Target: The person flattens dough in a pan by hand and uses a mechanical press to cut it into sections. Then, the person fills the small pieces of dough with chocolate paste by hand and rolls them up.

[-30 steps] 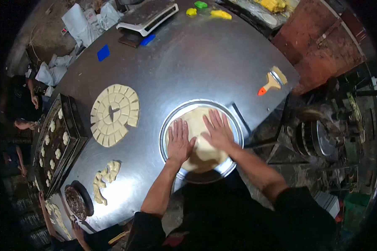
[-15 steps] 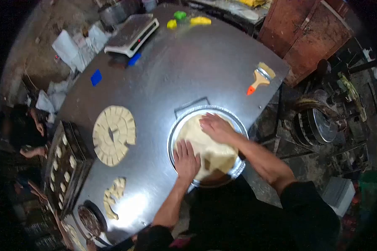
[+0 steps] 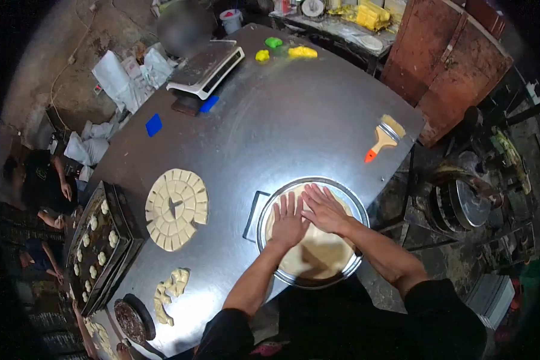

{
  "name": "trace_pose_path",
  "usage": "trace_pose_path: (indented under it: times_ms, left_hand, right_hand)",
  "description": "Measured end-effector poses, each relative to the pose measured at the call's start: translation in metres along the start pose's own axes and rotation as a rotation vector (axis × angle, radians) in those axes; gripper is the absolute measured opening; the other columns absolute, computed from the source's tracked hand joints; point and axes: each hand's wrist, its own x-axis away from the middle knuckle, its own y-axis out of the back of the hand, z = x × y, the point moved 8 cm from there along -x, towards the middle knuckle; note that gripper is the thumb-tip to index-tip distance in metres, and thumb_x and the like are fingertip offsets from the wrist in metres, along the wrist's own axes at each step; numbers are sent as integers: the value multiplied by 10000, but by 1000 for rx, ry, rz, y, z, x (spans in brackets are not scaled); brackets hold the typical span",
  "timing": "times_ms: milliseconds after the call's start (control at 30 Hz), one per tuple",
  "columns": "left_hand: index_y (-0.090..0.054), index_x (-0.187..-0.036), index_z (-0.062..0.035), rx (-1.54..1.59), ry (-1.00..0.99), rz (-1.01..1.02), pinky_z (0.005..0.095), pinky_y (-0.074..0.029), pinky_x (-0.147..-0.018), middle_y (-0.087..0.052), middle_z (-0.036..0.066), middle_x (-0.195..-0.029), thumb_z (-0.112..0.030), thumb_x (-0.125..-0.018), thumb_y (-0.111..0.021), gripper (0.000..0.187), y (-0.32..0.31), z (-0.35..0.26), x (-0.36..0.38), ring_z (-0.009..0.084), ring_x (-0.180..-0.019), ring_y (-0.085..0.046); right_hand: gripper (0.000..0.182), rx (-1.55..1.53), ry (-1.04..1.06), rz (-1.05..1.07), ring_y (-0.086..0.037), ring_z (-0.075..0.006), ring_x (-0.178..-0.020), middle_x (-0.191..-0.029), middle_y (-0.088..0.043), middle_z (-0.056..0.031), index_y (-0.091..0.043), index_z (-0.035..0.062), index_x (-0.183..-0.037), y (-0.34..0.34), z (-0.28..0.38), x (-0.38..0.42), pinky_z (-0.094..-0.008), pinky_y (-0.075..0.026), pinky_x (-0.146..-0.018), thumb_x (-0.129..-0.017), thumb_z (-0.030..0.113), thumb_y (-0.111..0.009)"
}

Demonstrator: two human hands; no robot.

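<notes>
A wide sheet of pale dough (image 3: 321,255) lies in a round metal pan (image 3: 365,217) at the near edge of the metal table. My left hand (image 3: 289,225) rests flat on the dough's upper left part, fingers spread. Beside it my right hand (image 3: 326,210) also presses flat on the dough, its fingers apart and its thumb side close to the left hand. To the left lies a round of dough cut into many pieces (image 3: 177,210), with a curved strip of dough pieces (image 3: 162,297) below it.
A brush (image 3: 385,138) lies at the right on the table (image 3: 282,114). A scale (image 3: 207,69), a blue scraper (image 3: 153,125) and yellow dough (image 3: 303,52) are farther back. Trays of shaped dough (image 3: 96,246) stand left. Two people (image 3: 48,180) are at the far left.
My hands have come close together on the dough, the left one moving up and right. The pan has turned, its handle now at the left. The whole view has shifted a little.
</notes>
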Motion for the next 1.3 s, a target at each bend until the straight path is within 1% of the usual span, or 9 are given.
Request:
trace_pose_path:
  times_ms: [33, 67, 167, 267, 400, 467, 533, 933, 1300]
  left_hand:
    - [-485, -1325, -7, 163, -27, 250, 542, -282, -1091, -405, 251, -1417, -296, -925, -506, 494, 0, 17, -5, 424, -1326, -368]
    - [-524, -1269, -3, 445, 83, 202, 487, -371, -1043, -519, 235, -1302, -220, -914, -527, 417, 15, 44, -7, 409, -1242, -459]
    - [-592, -1140, -21, 96, 20, -365, 439, -434, -986, -613, 192, -1136, -145, -903, -534, 273, 82, 80, -8, 397, -1098, -549]
    - [-598, -1157, -31, 251, 185, -192, 440, -439, -976, -628, 186, -1110, -148, -913, -529, 279, 47, 110, 5, 397, -1137, -527]
    - [-629, -1148, -48, 185, 370, 298, 519, -353, -1039, -627, 175, -1153, -253, -915, -540, 323, 46, 117, 30, 340, -1077, -593]
    - [-584, -1224, -29, 373, 291, -37, 557, -299, -1070, -602, 187, -1221, -256, -917, -538, 385, 54, 122, 32, 359, -1180, -540]
    - [-539, -1277, -37, 426, 243, -46, 561, -257, -1095, -575, 190, -1272, -212, -921, -532, 396, 40, 126, 28, 365, -1271, -465]
    - [-537, -1227, 33, 385, 455, -176, 506, -328, -1077, -565, 241, -1240, -57, -919, -456, 331, 41, 126, 103, 406, -1205, -497]
    - [-491, -1317, 30, 673, 562, -144, 510, -97, -1153, -530, 206, -1334, -216, -988, -420, 417, 41, 127, 108, 304, -1333, -417]
  right_hand:
    - [560, -49, -134, 160, -278, -369, -1392, -1457, -357, -246, -425, -31, -1365, -2, -1, -10, -495, -185, -1150, -974, 370, -415]
    - [580, -101, -268, 316, -250, -363, -1407, -1478, -326, -242, -400, -30, -1385, -8, -2, -16, -491, -171, -1156, -975, 380, -409]
    - [653, -59, -57, 310, -145, -304, -1453, -1546, -201, -207, -324, -35, -1432, -38, 11, -25, -488, -99, -1174, -978, 432, -373]
    - [682, -119, -83, 407, -105, -279, -1463, -1562, -169, -181, -286, -29, -1453, -54, 31, -45, -510, -68, -1174, -972, 444, -388]
    - [675, -55, 211, 418, -96, -272, -1465, -1561, -190, -160, -277, -12, -1462, -81, 112, -3, -521, -32, -1175, -976, 446, -372]
    - [670, -272, 231, 587, -93, -265, -1466, -1561, -190, -159, -256, 7, -1474, -73, 117, -6, -503, -21, -1180, -981, 449, -360]
    - [671, -173, -59, 519, -68, -255, -1469, -1568, -164, -152, -237, 19, -1483, -59, 80, -19, -472, -17, -1188, -988, 460, -340]
    - [649, -92, 80, 445, -120, -278, -1460, -1560, -194, -159, -283, 3, -1459, -38, 51, -37, -483, -71, -1181, -976, 422, -393]
    - [704, -48, 218, 539, -139, -269, -1459, -1557, -208, -160, -250, -8, -1469, -83, 116, -16, -530, -48, -1166, -947, 437, -407]
